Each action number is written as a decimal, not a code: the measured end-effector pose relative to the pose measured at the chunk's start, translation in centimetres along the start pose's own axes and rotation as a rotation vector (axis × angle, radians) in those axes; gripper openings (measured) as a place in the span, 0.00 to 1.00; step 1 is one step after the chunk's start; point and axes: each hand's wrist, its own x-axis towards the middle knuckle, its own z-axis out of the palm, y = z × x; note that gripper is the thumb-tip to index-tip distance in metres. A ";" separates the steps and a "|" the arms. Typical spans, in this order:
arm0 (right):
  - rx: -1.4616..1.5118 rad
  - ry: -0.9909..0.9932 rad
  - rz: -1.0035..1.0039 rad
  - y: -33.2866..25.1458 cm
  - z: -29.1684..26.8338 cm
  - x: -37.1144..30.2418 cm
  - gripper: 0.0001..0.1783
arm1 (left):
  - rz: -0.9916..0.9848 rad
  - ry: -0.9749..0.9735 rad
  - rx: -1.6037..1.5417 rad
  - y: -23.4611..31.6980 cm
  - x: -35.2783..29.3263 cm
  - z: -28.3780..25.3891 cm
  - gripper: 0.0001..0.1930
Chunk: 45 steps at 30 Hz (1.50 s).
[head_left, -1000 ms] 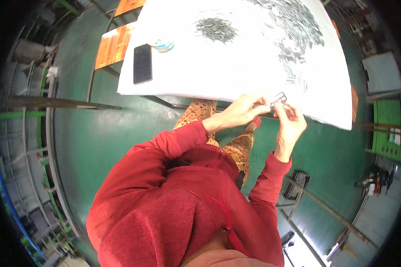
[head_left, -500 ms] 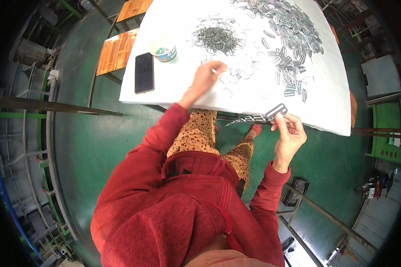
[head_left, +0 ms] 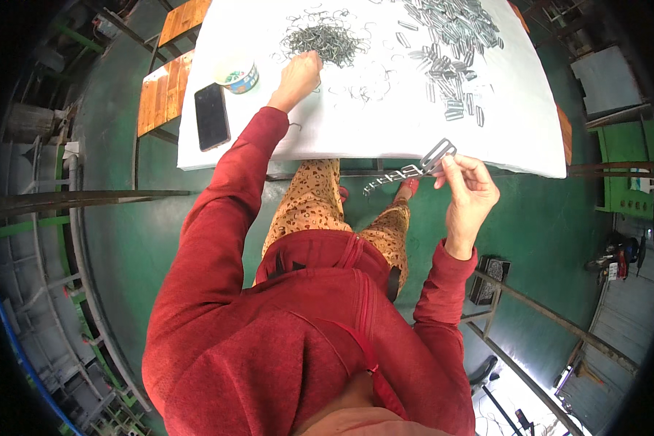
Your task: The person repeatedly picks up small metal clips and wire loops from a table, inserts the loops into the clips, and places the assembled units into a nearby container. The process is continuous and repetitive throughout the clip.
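Tabletop [head_left: 374, 134] bears phone [head_left: 211, 117] and tub [head_left: 244, 83] near the left hand [head_left: 296, 80].

Shows plain white on the desk covering [head_left: 385, 134]. Has dark grey in the curved wire pieces [head_left: 325, 45] and slotted oblong pieces [head_left: 454, 29], black on the phone [head_left: 212, 117], blue over white around the tub [head_left: 245, 81]. Scatters dark blotches across tan trousers [head_left: 305, 200]; puts deep red on the zipped jacket [head_left: 218, 334], green across the floor [head_left: 131, 240].
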 end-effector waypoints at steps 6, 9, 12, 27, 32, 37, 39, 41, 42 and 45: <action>0.010 0.077 -0.045 0.3 -1.9 -0.6 0.06 | 0.195 -0.025 -0.375 5.6 -3.9 -1.8 0.07; 0.017 0.107 -0.074 0.1 -2.4 -0.6 0.06 | 0.374 -0.081 -0.416 8.3 -4.7 2.1 0.09; -0.044 0.140 -0.058 0.0 -2.4 -0.8 0.06 | 0.461 -0.075 -0.564 10.8 -5.5 5.8 0.10; -0.045 0.115 -0.089 -0.1 -3.5 -0.4 0.05 | 0.125 0.153 0.048 0.5 1.8 1.7 0.19; -0.048 0.101 -0.076 0.3 -3.4 -0.7 0.05 | -0.077 -0.053 0.064 -2.2 8.5 2.3 0.44; -0.030 0.084 -0.083 -0.5 -3.7 -1.0 0.06 | -0.149 -0.397 0.142 -3.4 10.2 3.8 0.45; -0.032 0.124 -0.085 -0.6 -4.1 -1.3 0.05 | 0.027 -0.373 0.143 0.2 8.8 2.4 0.31; -0.042 0.112 -0.074 -0.2 -4.5 -1.4 0.05 | 0.104 -0.351 -0.019 1.1 7.0 1.3 0.26; -0.049 0.107 -0.069 0.0 -4.5 -1.4 0.05 | 0.143 -0.339 -0.103 1.3 6.4 1.1 0.24; -0.038 0.093 -0.035 -0.2 -3.8 -1.2 0.05 | 0.019 -0.283 -0.384 2.8 6.0 -1.3 0.15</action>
